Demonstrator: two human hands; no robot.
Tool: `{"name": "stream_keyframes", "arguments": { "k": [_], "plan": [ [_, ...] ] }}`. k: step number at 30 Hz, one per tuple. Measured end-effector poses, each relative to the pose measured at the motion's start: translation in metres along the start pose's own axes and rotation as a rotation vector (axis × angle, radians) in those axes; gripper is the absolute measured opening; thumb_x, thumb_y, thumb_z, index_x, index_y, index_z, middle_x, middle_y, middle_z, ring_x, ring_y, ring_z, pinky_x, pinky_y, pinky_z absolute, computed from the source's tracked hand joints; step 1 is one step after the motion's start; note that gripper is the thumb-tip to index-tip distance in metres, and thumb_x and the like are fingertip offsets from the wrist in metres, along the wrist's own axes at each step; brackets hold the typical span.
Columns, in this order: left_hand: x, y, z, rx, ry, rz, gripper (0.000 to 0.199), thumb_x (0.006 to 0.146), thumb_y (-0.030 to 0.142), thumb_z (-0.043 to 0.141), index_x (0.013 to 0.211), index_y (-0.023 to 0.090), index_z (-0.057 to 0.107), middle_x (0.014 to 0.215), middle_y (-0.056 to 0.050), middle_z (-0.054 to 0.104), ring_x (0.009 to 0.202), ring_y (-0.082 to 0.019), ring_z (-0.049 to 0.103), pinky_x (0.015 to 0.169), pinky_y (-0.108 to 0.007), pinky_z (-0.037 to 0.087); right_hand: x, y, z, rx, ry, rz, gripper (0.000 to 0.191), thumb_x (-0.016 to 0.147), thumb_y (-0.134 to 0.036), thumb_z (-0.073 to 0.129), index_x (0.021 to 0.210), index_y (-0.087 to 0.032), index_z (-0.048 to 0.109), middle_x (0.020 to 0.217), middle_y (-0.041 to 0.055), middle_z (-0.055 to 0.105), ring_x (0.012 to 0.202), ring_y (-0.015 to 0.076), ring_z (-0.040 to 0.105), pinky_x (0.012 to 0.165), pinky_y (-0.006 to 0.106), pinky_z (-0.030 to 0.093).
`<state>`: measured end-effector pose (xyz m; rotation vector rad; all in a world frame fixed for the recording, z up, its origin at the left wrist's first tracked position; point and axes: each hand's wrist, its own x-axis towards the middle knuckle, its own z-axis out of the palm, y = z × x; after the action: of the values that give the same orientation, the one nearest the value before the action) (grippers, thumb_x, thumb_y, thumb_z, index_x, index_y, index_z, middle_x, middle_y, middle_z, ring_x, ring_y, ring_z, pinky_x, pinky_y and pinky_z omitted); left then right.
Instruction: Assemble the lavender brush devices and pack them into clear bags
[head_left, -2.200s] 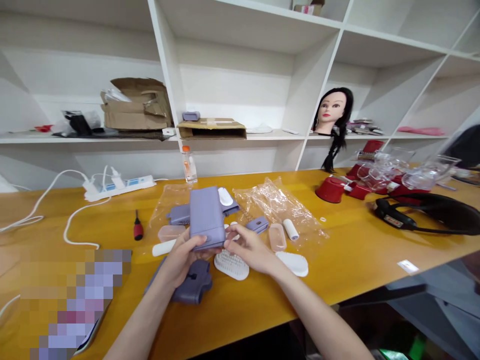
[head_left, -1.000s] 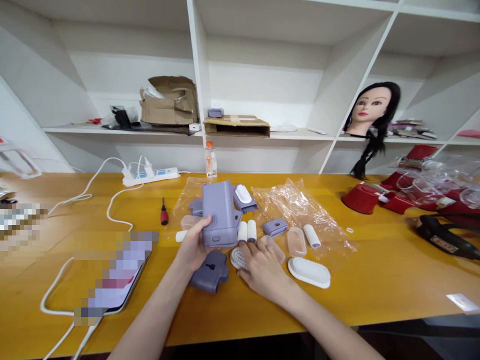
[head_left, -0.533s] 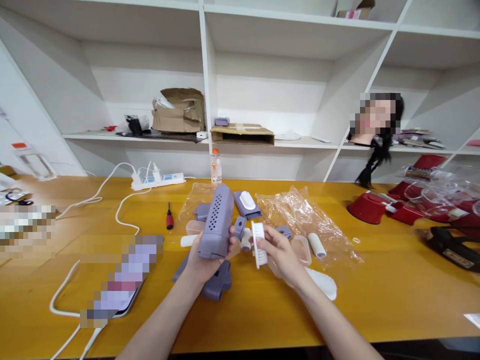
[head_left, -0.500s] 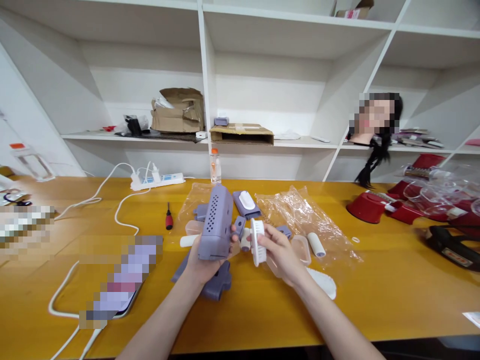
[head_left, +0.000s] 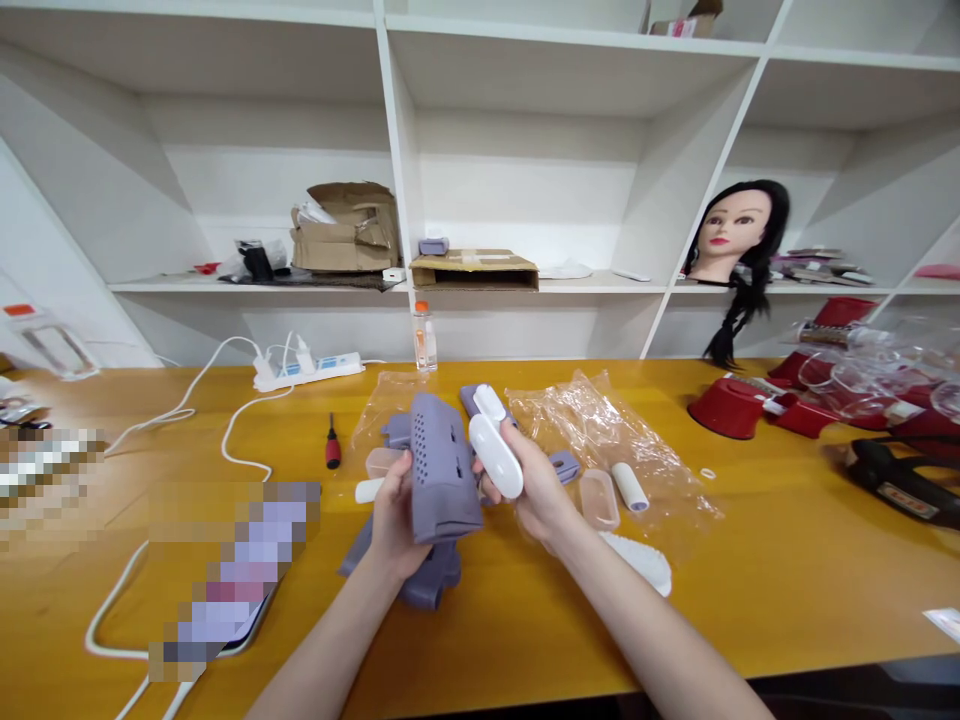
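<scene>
My left hand (head_left: 394, 530) is wrapped around a purple plastic housing (head_left: 446, 485), which has a grid of round holes and small slots. My right hand (head_left: 538, 490) grips a white oval brush head (head_left: 495, 455) close beside the housing, its smooth face toward me. A gap shows between the upper part of the two pieces; lower down, fingers hide it. Beneath my left hand lie other purple parts (head_left: 431, 592). A purple piece carrying a white oval part (head_left: 490, 401) sits just behind. Right of my hands are a white roller (head_left: 630, 487), a clear tray (head_left: 600, 500) and a white fuzzy pad (head_left: 646, 565).
A red-handled screwdriver (head_left: 332, 447), a charging phone (head_left: 247, 590) and a power strip (head_left: 311, 370) are on the left. Clear plastic bags (head_left: 592, 410) spread behind the parts. Red parts (head_left: 725, 407) pile up at right, below a mannequin head (head_left: 731, 235) on the shelf.
The housing has turned to show its slotted side. The brush head has rotated from its slotted side to its smooth face and come nearer the housing.
</scene>
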<state>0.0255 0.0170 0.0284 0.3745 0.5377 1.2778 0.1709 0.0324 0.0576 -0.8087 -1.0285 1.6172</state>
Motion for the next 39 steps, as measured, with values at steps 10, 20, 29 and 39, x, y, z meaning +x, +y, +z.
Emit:
{"name": "stream_keyframes", "arguments": {
  "k": [10, 20, 29, 39],
  "plan": [
    [-0.008, -0.013, 0.015, 0.055, 0.188, 0.098, 0.020, 0.077, 0.030, 0.055, 0.086, 0.015, 0.065, 0.070, -0.002, 0.070, 0.065, -0.019, 0.066, 0.073, -0.031, 0.051, -0.009, 0.006, 0.015, -1.003, 0.361, -0.394, 0.035, 0.086, -0.042, 0.043, 0.114, -0.021, 0.047, 0.080, 0.0044, 0.063, 0.073, 0.0209, 0.057, 0.067, 0.031, 0.039],
    [-0.004, -0.030, 0.005, 0.109, 0.159, 0.168, 0.034, 0.061, 0.041, 0.066, 0.083, 0.015, 0.064, 0.068, -0.003, 0.069, 0.076, -0.025, 0.065, 0.071, -0.034, 0.050, -0.009, 0.017, 0.013, -1.025, 0.356, -0.445, 0.027, 0.091, -0.033, 0.032, 0.113, -0.022, 0.043, 0.085, 0.0045, 0.061, 0.078, 0.0212, 0.057, 0.070, 0.030, 0.039],
    [-0.004, -0.027, 0.005, 0.102, 0.196, 0.223, 0.038, 0.059, 0.041, 0.067, 0.086, 0.014, 0.064, 0.073, -0.003, 0.070, 0.080, -0.025, 0.065, 0.071, -0.033, 0.050, -0.006, 0.023, 0.008, -0.923, 0.334, -0.472, 0.024, 0.088, -0.039, 0.040, 0.103, -0.023, 0.048, 0.072, -0.0006, 0.055, 0.066, 0.0163, 0.052, 0.060, 0.025, 0.037],
    [-0.005, -0.025, 0.008, 0.117, 0.197, 0.215, 0.035, 0.063, 0.039, 0.063, 0.087, 0.014, 0.064, 0.075, -0.004, 0.071, 0.081, -0.024, 0.066, 0.071, -0.032, 0.051, -0.012, 0.016, 0.014, -0.939, 0.327, -0.477, 0.021, 0.087, -0.036, 0.042, 0.101, -0.022, 0.048, 0.074, -0.0004, 0.056, 0.064, 0.0157, 0.051, 0.058, 0.025, 0.036]
  ]
}}
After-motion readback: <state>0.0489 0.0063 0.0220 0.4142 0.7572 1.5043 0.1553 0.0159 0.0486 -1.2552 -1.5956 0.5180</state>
